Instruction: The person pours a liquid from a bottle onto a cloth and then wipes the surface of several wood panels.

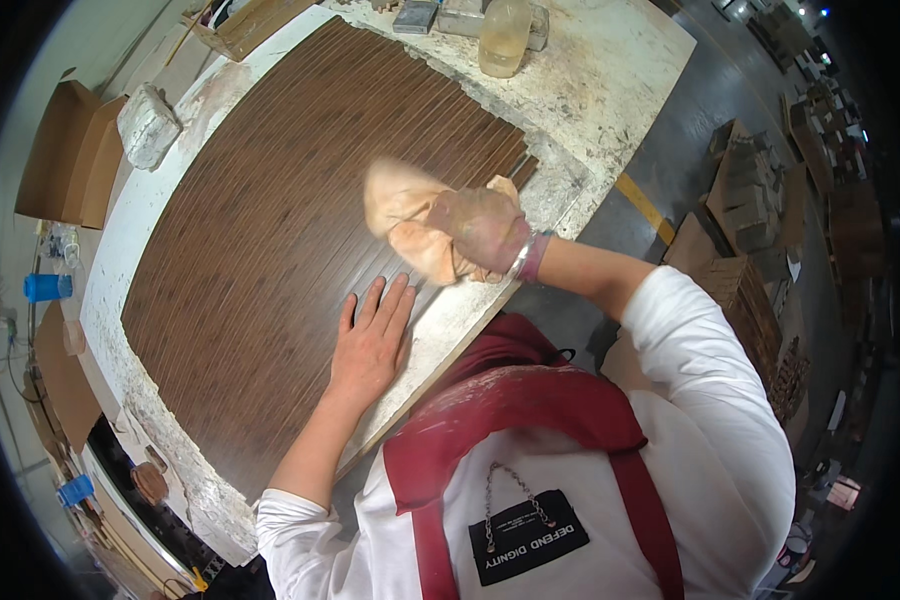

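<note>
A large dark brown panel of narrow wood-grained strips (280,170) covers most of the workbench. My right hand (485,228), in a thin pinkish glove, is closed around a bunched peach-coloured cloth (400,200) that lies against the panel near its right edge. The cloth's far end is smeared by motion. Bare and flat, my left hand (373,335) rests on the panel's near edge with its fingers stretched out. Plaster-like white residue (560,180) runs along the panel's border.
A jar of yellowish liquid (505,38) stands at the bench's far side beside grey blocks (455,18). On the left are a whitish lump (148,127), a cardboard box (70,155) and a blue cup (47,288). Boxes (755,210) stand on the floor at right.
</note>
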Motion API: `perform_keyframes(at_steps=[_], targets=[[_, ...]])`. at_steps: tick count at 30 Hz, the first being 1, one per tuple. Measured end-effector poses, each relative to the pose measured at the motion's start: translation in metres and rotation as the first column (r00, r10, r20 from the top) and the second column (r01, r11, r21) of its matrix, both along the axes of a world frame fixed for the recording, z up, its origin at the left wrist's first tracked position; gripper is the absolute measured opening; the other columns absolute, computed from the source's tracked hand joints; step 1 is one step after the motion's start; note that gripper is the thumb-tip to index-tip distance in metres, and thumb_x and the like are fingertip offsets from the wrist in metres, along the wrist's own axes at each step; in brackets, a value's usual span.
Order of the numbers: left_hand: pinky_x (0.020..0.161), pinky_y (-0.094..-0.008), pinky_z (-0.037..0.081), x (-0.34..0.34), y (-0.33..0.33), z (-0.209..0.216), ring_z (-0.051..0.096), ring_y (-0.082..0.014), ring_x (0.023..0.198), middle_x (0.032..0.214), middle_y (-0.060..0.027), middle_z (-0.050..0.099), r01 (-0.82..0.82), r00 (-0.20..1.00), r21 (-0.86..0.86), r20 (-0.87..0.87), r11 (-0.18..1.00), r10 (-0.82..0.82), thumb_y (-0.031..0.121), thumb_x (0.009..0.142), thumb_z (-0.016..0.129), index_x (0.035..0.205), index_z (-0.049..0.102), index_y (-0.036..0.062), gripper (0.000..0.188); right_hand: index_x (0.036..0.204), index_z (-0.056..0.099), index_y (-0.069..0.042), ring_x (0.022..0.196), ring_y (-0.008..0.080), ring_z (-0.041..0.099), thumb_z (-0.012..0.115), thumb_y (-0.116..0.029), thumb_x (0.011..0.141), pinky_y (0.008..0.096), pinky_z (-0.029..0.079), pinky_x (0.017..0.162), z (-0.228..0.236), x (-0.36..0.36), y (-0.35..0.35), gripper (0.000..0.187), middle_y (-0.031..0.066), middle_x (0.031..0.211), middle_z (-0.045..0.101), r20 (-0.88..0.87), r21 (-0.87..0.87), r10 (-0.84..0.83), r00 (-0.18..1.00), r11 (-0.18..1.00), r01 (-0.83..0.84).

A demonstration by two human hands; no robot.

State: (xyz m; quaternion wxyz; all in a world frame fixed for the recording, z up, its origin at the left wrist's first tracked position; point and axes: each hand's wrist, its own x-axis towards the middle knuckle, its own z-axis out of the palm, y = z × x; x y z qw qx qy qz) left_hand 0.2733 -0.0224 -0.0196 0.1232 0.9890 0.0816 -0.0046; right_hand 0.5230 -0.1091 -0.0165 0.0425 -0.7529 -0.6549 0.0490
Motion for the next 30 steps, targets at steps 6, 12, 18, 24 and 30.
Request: perform_keyframes(at_steps=[6,12,18,24,30], targets=[[0.111,-0.0524,0.028,0.000,0.003,0.003,0.036,-0.0290,0.138,0.152,-0.0061,0.036,0.017,0.999,-0.029,0.030,0.999,-0.016,0.017,0.090,0.057,0.143,0.041,0.0091,0.056,0.098,0.063,-0.006,0.072,0.0194,0.066,0.040,-0.024,0.101,0.0335,0.054,0.061,-0.003,0.118,-0.016,0.029,0.0097,0.081,0.067,-0.211,0.121,-0.501,0.839,0.838,0.531],[0.111,-0.0516,0.028,-0.003,0.004,-0.011,0.034,-0.0301,0.139,0.152,-0.0069,0.036,-0.008,1.000,-0.029,0.021,1.000,0.009,0.015,0.084,0.065,0.143,0.040,0.0084,0.065,0.106,0.065,-0.011,0.082,0.0245,0.068,0.051,-0.017,0.089,0.0352,0.055,0.073,0.006,-0.038,-0.004,0.023,0.0128,0.097,0.068,-0.012,0.049,0.047,0.999,0.998,-0.047],[0.111,-0.0508,0.029,0.001,0.003,0.004,0.039,-0.0284,0.137,0.150,-0.0047,0.039,0.012,0.997,-0.035,0.081,0.999,-0.009,0.014,0.090,0.057,0.140,0.044,0.0091,0.052,0.116,0.062,-0.010,0.089,0.0297,0.067,0.044,-0.029,0.097,0.0363,0.054,0.079,-0.003,0.147,-0.033,0.033,0.0135,0.104,0.068,-0.309,0.007,-0.673,0.672,0.705,0.710],[0.110,-0.0505,0.031,0.000,0.004,-0.002,0.040,-0.0288,0.135,0.148,-0.0041,0.040,-0.024,0.997,-0.023,0.070,0.999,0.026,0.016,0.089,0.060,0.139,0.046,0.0139,0.052,0.121,0.061,-0.007,0.111,0.0288,0.060,0.059,-0.021,0.088,0.0337,0.047,0.095,0.022,0.116,-0.044,0.035,0.0155,0.122,0.062,-0.285,-0.071,-0.550,0.785,0.829,0.555],[0.110,-0.0561,0.026,0.003,-0.003,0.002,0.032,-0.0304,0.140,0.151,-0.0015,0.036,0.023,1.000,-0.031,0.021,0.999,-0.022,0.021,0.085,0.067,0.140,0.046,0.0215,0.059,0.122,0.060,-0.003,0.114,0.0281,0.059,0.057,-0.020,0.089,0.0306,0.045,0.098,0.004,0.120,-0.054,0.037,0.0153,0.126,0.061,-0.612,0.035,-0.575,0.543,0.666,0.746]])
